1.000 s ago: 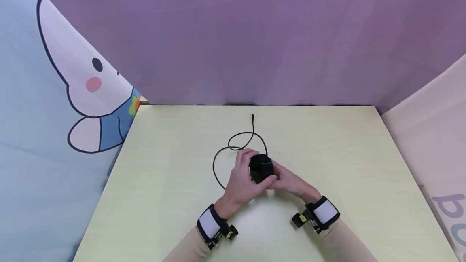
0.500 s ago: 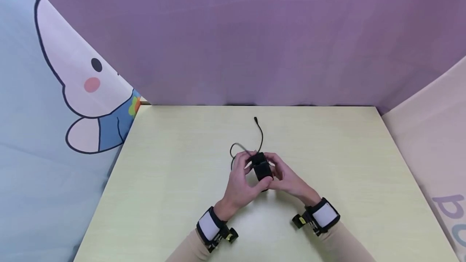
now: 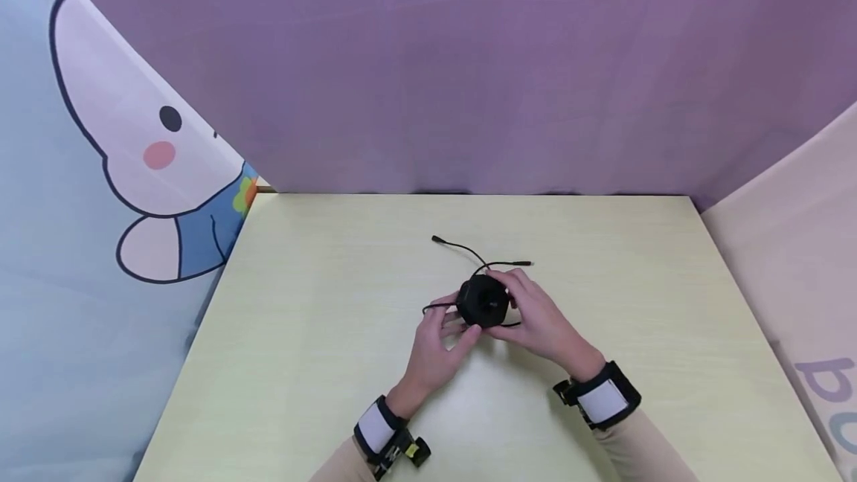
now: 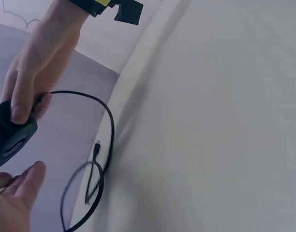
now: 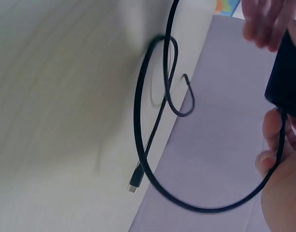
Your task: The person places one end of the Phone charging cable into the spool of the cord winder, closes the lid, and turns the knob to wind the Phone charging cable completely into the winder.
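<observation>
My right hand point(image 3: 538, 322) grips a chunky black device point(image 3: 482, 302) with a round, dark recess on its upper face. In the left wrist view its thumb and fingers point(image 4: 23, 96) pinch the device's edge. From the device runs a thin black cable point(image 5: 138, 116), curling in loops beside the right hand. One cable end has a metal-tipped plug point(image 5: 135, 181); a second plug end point(image 3: 437, 239) points left beyond the hands. My left hand point(image 3: 431, 352) is just left of the device, fingers loosely extended, with a gap between them in the left wrist view.
The pale wooden table point(image 3: 321, 303) spreads out around the hands. A purple curtain point(image 3: 469, 73) hangs at its back edge, with a cartoon-print cloth point(image 3: 154, 169) on the left and a pale cloth point(image 3: 790, 266) on the right.
The device has turned so its round recess faces up. Cable ends have swung to the left and right beyond it. The left hand has loosened and drawn back slightly; the right hand keeps its grip.
</observation>
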Available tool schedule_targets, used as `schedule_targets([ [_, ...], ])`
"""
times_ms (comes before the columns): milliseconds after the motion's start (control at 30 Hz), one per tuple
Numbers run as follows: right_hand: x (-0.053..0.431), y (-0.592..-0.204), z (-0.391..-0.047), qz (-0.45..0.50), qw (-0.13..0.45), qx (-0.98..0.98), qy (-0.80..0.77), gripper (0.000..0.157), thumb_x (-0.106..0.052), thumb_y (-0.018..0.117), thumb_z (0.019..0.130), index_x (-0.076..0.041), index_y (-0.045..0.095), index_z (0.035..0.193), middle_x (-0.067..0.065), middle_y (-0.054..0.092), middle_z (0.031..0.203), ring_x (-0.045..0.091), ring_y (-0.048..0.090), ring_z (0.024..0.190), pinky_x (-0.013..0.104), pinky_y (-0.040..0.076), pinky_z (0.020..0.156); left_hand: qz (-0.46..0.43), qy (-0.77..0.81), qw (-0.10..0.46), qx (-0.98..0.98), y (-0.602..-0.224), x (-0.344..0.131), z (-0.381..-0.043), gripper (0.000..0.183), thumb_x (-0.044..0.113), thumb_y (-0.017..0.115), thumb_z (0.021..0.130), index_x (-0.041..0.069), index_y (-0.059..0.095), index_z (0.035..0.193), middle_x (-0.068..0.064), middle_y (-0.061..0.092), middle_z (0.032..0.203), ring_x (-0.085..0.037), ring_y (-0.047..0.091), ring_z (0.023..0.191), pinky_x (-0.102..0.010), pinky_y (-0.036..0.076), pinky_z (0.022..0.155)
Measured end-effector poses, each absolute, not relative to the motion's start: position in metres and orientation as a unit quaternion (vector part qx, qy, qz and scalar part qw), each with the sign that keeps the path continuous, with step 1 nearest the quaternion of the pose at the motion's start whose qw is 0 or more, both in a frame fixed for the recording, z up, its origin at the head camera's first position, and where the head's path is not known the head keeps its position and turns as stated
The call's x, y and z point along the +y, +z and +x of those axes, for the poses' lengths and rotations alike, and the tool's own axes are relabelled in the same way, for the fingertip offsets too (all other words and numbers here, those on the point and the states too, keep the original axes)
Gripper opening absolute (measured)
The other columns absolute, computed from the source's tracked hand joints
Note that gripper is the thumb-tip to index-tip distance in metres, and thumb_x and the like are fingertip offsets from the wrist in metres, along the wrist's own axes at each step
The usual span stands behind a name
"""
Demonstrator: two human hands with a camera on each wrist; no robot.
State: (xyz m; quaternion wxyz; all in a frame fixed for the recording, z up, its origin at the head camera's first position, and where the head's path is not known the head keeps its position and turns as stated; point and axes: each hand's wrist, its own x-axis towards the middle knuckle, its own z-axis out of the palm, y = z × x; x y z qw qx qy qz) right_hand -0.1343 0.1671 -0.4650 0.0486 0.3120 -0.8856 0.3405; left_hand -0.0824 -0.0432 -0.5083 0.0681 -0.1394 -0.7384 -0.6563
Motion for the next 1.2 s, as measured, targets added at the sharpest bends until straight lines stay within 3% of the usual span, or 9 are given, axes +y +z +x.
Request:
schedule_targets([
  [200,0.163,-0.476,-0.135,0.313,0.079,-0.911,0.256,0.091,-0.035,0.095,0.072,-0.006,0.050,0.146,0.008,0.059,0.118,0.023,0.060,0.101,0.040,0.049,0.080,-0.109,-0.629,0.028,-0.769,-0.518,-0.049,-0.076,0.029,0.017,0.071,0.099,-0.003,0.069,0.119,-0.018,0.071,0.112,-0.028,0.077,0.090,-0.025,0.062,0.074],
  [400,0.156,-0.486,-0.136,0.322,0.093,-0.917,0.217,0.091,-0.035,0.095,0.072,-0.003,0.051,0.145,0.009,0.060,0.113,0.024,0.061,0.101,0.043,0.050,0.085,-0.089,-0.572,0.094,-0.810,-0.519,-0.054,-0.074,0.011,0.016,0.072,0.097,0.005,0.076,0.094,-0.007,0.076,0.091,-0.012,0.073,0.068,-0.018,0.058,0.060],
  [533,0.150,-0.494,-0.135,0.329,0.108,-0.916,0.202,0.087,-0.035,0.095,0.073,-0.001,0.054,0.142,0.009,0.062,0.110,0.026,0.063,0.102,0.049,0.051,0.092,-0.063,-0.555,0.126,-0.820,-0.519,-0.056,-0.077,0.011,0.014,0.074,0.094,0.011,0.075,0.084,0.000,0.074,0.081,-0.005,0.066,0.060,-0.018,0.055,0.056],
  [933,0.145,-0.507,-0.130,0.316,0.072,-0.933,0.156,0.087,-0.043,0.093,0.073,-0.004,0.056,0.141,0.010,0.063,0.110,0.031,0.061,0.107,0.051,0.045,0.103,-0.041,-0.503,0.129,-0.853,-0.526,-0.061,-0.086,0.005,0.018,0.075,0.094,0.013,0.074,0.091,0.005,0.068,0.080,-0.004,0.062,0.064,-0.020,0.052,0.059],
  [1200,0.146,-0.508,-0.130,0.310,0.053,-0.937,0.152,0.090,-0.044,0.092,0.075,-0.001,0.053,0.144,0.012,0.064,0.114,0.029,0.062,0.109,0.051,0.044,0.106,-0.020,-0.490,0.071,-0.869,-0.524,-0.060,-0.088,0.020,0.023,0.075,0.093,0.007,0.073,0.104,-0.006,0.068,0.090,-0.021,0.063,0.079,-0.027,0.050,0.070],
])
